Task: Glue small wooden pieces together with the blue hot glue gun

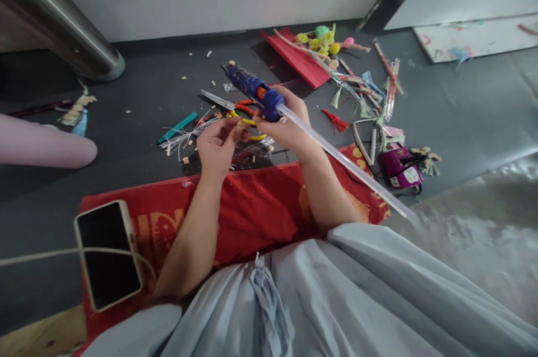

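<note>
Grey cloth [336, 301] nearest, phone [108, 253] on red mat [252, 211]. Right hand [286, 121] clamped on blue glue gun [254, 91] above floor; left hand [218, 144] pinching something small, perhaps yellow, by scissors [229, 105].

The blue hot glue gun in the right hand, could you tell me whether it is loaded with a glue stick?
Loaded: a long translucent glue stick projects from the back of the blue hot glue gun.

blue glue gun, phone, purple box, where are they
blue plastic glue gun [252, 91], head view, on its barrel
black-screened phone [108, 253], head view, on its screen
small purple box [399, 168], head view, on its top
</note>
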`<state>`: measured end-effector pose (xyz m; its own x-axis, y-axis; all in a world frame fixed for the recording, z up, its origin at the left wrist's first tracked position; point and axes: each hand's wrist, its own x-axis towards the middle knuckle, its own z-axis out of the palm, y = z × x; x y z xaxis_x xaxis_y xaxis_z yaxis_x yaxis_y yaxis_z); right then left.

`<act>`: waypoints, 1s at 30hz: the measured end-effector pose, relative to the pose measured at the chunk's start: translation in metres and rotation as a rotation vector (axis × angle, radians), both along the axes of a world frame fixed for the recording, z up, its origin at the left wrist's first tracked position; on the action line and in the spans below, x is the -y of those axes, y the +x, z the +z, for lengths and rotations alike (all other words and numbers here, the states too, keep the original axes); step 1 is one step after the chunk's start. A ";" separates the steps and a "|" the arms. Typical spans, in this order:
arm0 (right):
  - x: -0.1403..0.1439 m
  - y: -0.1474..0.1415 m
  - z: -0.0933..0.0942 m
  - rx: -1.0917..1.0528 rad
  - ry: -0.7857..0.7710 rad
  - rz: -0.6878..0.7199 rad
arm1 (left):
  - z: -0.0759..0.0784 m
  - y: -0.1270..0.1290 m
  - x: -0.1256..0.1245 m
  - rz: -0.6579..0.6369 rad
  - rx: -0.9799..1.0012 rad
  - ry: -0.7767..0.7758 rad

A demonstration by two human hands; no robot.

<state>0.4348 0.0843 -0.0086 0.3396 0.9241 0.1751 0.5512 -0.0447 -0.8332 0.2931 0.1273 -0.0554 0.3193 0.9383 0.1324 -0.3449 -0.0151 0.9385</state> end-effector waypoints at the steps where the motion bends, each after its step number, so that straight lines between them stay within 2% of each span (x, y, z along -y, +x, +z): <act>1: 0.000 0.000 0.001 -0.004 0.002 0.006 | 0.000 0.000 0.000 -0.003 0.000 -0.003; 13: 0.004 -0.004 0.005 -0.033 0.021 0.094 | 0.000 0.000 -0.001 -0.012 -0.039 0.001; 18: 0.004 -0.003 0.003 -0.009 0.095 0.138 | -0.004 0.002 -0.001 -0.007 -0.042 0.013; 22: 0.002 -0.003 -0.001 0.005 0.073 0.168 | -0.008 0.002 -0.002 -0.012 -0.049 0.026; 30: 0.001 -0.009 -0.002 -0.013 0.028 0.077 | -0.004 0.003 0.001 -0.058 0.009 0.035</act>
<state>0.4259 0.0832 -0.0107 0.2699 0.9424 0.1976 0.5414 0.0212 -0.8405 0.2958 0.1262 -0.0596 0.3720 0.9129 0.1681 -0.3545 -0.0277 0.9346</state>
